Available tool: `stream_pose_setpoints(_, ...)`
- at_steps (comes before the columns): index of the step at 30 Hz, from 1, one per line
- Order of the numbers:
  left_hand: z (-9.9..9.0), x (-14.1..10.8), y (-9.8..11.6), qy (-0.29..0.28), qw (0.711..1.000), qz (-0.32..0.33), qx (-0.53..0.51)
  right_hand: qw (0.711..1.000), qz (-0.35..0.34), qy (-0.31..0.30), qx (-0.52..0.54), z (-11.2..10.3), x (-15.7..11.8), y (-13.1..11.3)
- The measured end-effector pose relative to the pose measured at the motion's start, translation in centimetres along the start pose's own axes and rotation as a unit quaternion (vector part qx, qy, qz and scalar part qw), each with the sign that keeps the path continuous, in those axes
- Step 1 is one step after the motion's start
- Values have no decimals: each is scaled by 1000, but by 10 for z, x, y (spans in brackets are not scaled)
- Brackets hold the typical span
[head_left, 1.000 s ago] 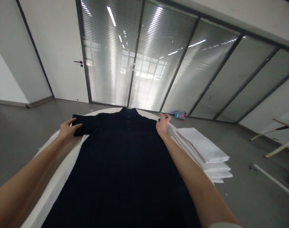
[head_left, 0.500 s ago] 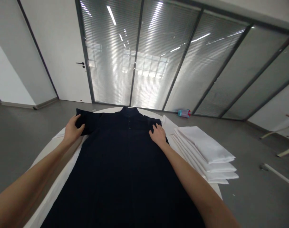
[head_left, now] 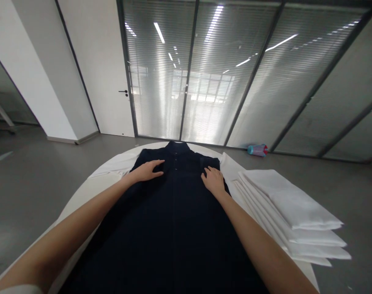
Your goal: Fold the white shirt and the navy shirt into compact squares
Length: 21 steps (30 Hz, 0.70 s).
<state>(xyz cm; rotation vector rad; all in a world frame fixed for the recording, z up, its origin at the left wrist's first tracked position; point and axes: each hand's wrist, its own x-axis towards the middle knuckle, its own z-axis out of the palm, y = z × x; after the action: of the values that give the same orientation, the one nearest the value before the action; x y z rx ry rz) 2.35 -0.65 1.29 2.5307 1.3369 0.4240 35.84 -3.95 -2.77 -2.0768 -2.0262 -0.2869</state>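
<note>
A dark navy shirt (head_left: 173, 220) with a collar and a short row of buttons lies front up, its collar at the far side. Its left-hand sleeve is folded inward over the chest. My left hand (head_left: 147, 170) rests over that folded part, thumb and fingers apart. On the opposite side, my right hand (head_left: 214, 180) lies on the shirt near its other sleeve, fingers spread. White cloth (head_left: 117, 164) shows under the shirt at both sides.
A stack of folded white cloths (head_left: 290, 208) sits at the right edge of the round white table (head_left: 82, 204). On the floor beyond lies a blue and red package (head_left: 257, 150), near a glass partition (head_left: 210, 81) with blinds. A white door (head_left: 100, 73) stands to the left.
My left hand has moved inward from the sleeve's outer end to the chest, and the sleeve has folded over with it. My right hand stays on the shirt. The view has turned slightly left.
</note>
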Motion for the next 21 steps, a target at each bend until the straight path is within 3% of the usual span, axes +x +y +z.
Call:
stream_pose_setpoints(4,-6,0,-19,38,999,-13,36,999,2,40,-8,-4,-3,0)
stream_pose_setpoints(9,20,-8,-43,-13,992,-68,108,999,-10,49,0,-5,-1,2)
stream_pose_setpoints(12,32,-9,-46,-8,988,-82,127,996,-29,74,37,-6,1,2)
stream_pose_setpoints(17,32,-9,-43,4,986,-81,143,998,-53,23,40,-8,-1,-1)
stream_pose_setpoints(21,32,-11,-44,5,986,-78,148,995,-8,83,52,-8,-2,1)
